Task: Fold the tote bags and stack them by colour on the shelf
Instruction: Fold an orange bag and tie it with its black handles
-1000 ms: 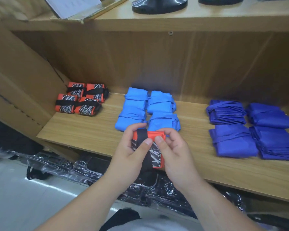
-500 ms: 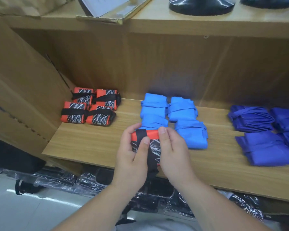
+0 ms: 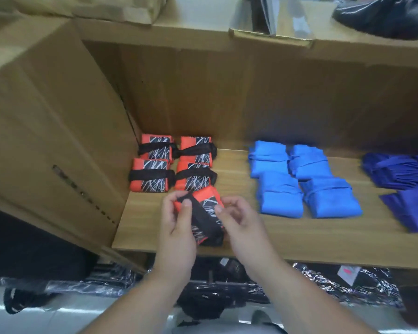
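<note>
A folded orange tote bag with black strap and white line pattern is held just above the wooden shelf, right in front of the group of several folded orange bags at the left. My left hand grips its left end with thumb on top. My right hand pinches its right edge with the fingertips. Light blue folded bags lie in the shelf's middle and dark blue folded bags at the right.
A large cardboard box stands against the shelf's left side. The upper shelf carries a shallow box and a black object. Plastic-wrapped dark bags lie below the shelf.
Both hands carried the orange bag left and forward, from in front of the light blue bags to just before the orange group. The bag is now tilted.
</note>
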